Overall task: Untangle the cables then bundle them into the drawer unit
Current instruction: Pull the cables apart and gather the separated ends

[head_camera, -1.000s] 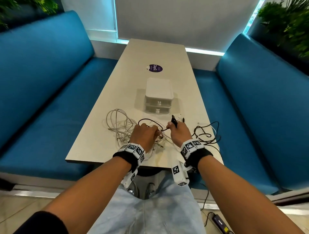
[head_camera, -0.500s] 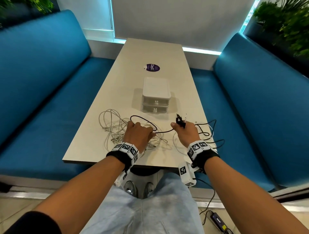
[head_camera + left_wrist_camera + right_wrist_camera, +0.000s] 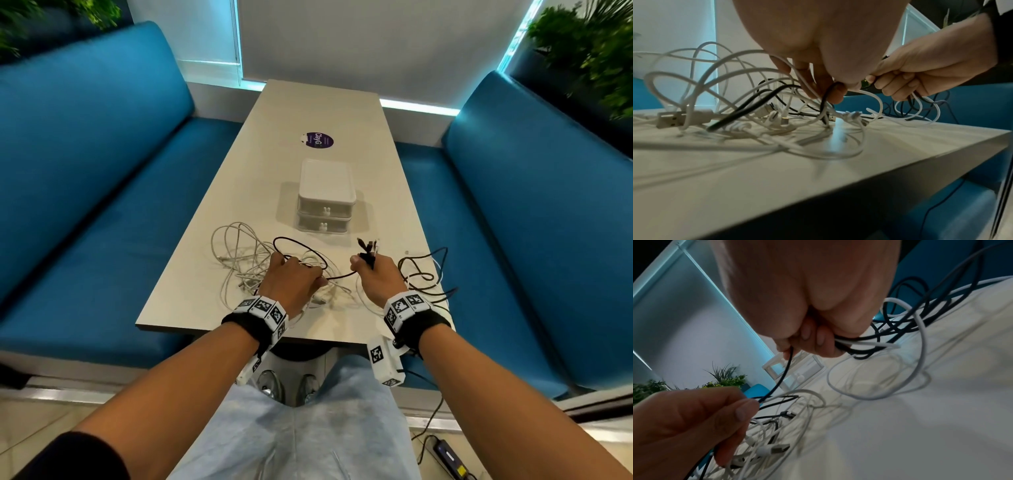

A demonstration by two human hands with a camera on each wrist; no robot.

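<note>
Cables, a tangle of thin white cords (image 3: 239,260) and black cords (image 3: 419,270), sprawled across the near end of the long pale laminate table (image 3: 318,109), at lower centre of the head view. Behind them, mid-frame, stood the small white plastic drawer unit (image 3: 325,197), its 2 drawers closed. Blue padded benches (image 3: 89,164) ran along both frame edges. The left hand (image 3: 291,279) curled its fingers (image 3: 818,87) around a black strand amid white loops. The right hand (image 3: 376,277), right of it, clenched several black and white cable ends in a fist, plugs (image 3: 368,245) poking up.
</note>
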